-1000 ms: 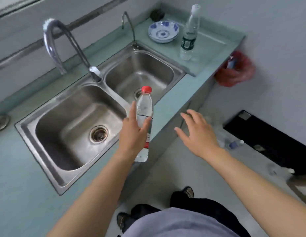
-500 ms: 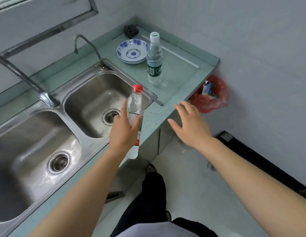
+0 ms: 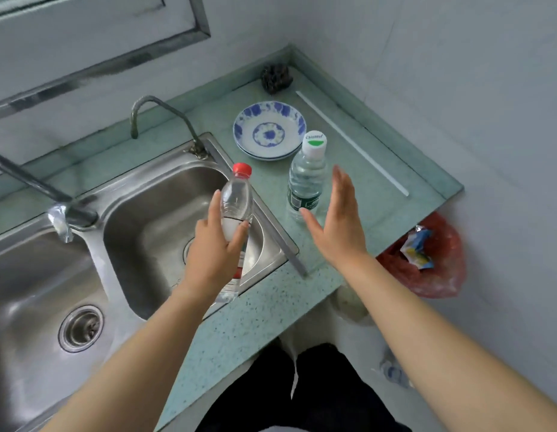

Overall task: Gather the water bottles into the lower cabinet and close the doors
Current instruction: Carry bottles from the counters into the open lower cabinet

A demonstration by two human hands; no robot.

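My left hand (image 3: 213, 255) grips a clear water bottle with a red cap (image 3: 236, 194), held upright over the right sink basin. A second clear bottle with a white cap and green label (image 3: 306, 179) stands on the green countertop (image 3: 380, 188). My right hand (image 3: 339, 226) is open, fingers spread, just right of that bottle and close to it without touching. The lower cabinet is hidden below the counter edge. Another bottle (image 3: 394, 374) lies blurred on the floor at the lower right.
A double steel sink (image 3: 53, 275) with two taps fills the left. Stacked blue-and-white dishes (image 3: 269, 129) and a dark scrubber (image 3: 276, 77) sit behind the standing bottle. A red rubbish bag (image 3: 426, 260) hangs beside the counter's right end. Walls close the corner.
The view has shifted right along the counter. My right hand rose from below the counter edge to beside the white-capped bottle. My left hand still holds the red-capped bottle.
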